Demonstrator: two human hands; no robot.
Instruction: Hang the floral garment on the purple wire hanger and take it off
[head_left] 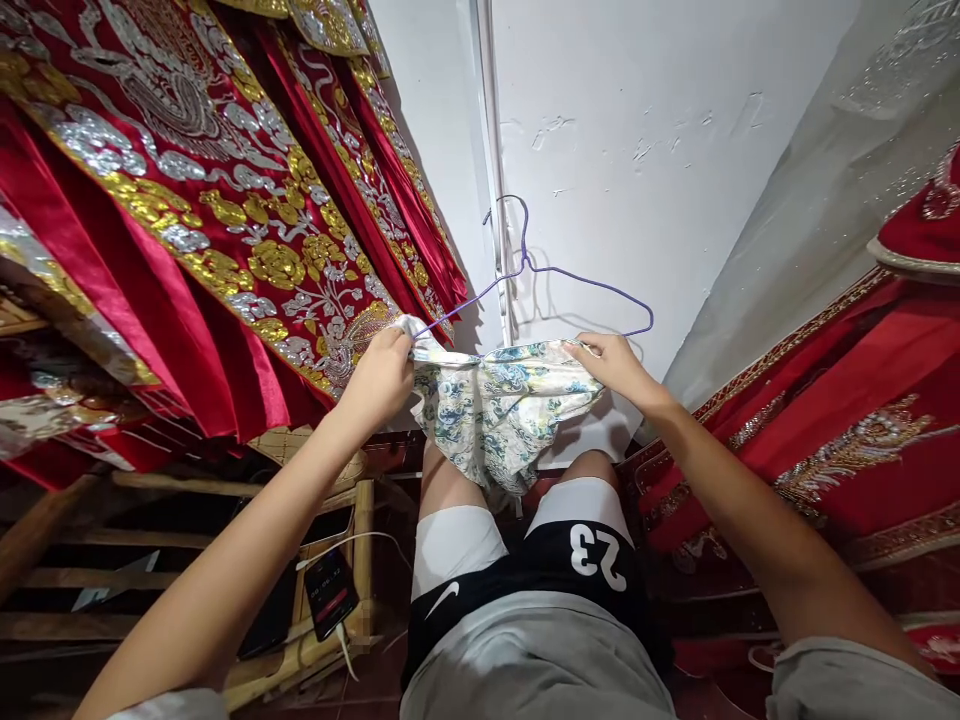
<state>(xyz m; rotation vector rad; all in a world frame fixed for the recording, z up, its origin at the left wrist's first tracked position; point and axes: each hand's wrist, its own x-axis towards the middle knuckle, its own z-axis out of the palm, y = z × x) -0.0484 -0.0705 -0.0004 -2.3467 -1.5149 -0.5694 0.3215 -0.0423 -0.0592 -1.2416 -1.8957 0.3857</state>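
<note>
A white garment with a blue and yellow floral print hangs stretched between my hands; its exact kind is hard to tell. My left hand is closed on its left upper corner, near the left end of a purple clothes hanger. At the other side, my right hand pinches the upper right edge between thumb and fingers. The hanger stands hook up above the garment, its left end reaching into the cloth by my left hand. Its right end shows uncovered above my right hand.
Red embroidered costumes hang on the left, and more red garments hang on the right beside a sheer cover. A white wall with a vertical metal pole stands ahead. A phone lies on a bamboo chair at lower left.
</note>
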